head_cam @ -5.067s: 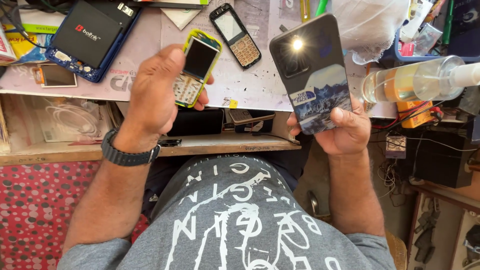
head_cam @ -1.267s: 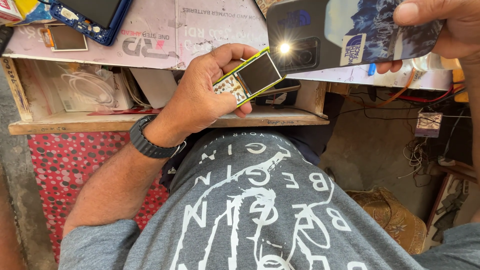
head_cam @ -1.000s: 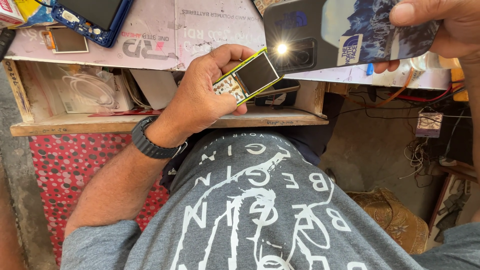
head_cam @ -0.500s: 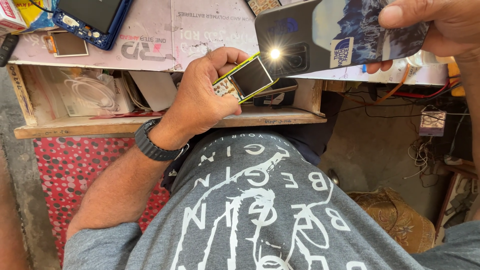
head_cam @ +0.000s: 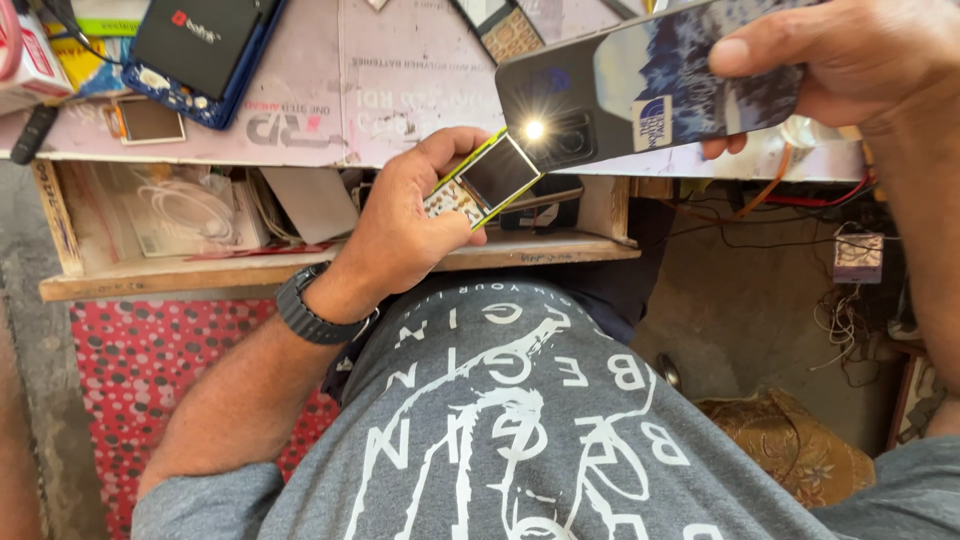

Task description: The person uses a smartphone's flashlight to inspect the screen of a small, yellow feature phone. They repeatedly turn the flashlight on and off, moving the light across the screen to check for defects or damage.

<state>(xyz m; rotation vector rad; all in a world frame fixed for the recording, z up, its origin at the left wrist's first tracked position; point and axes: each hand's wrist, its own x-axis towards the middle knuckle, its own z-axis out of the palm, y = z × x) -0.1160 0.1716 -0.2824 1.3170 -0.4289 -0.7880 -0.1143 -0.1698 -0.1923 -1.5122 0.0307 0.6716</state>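
Note:
My left hand (head_cam: pixel 405 225) grips a small keypad phone with a yellow-green rim (head_cam: pixel 487 180), held tilted in front of the workbench edge. My right hand (head_cam: pixel 850 60) holds a large dark smartphone (head_cam: pixel 640 95) by its right end, back side toward me, with a picture on its case. Its flashlight is lit and sits just above the small phone's screen. A dark watch (head_cam: pixel 310 315) is on my left wrist.
On the workbench top (head_cam: pixel 380 110) lie a black device in a blue tray (head_cam: pixel 195 45), a small screen part (head_cam: pixel 148 120) and another keypad phone (head_cam: pixel 500 25). A shelf (head_cam: pixel 250 270) below holds cables and packets. A socket box with wires (head_cam: pixel 858 258) sits on the right.
Since five seconds ago both phones have left the benchtop area and come together near the bench edge. In the last second the view shifted slightly; both hands keep their hold.

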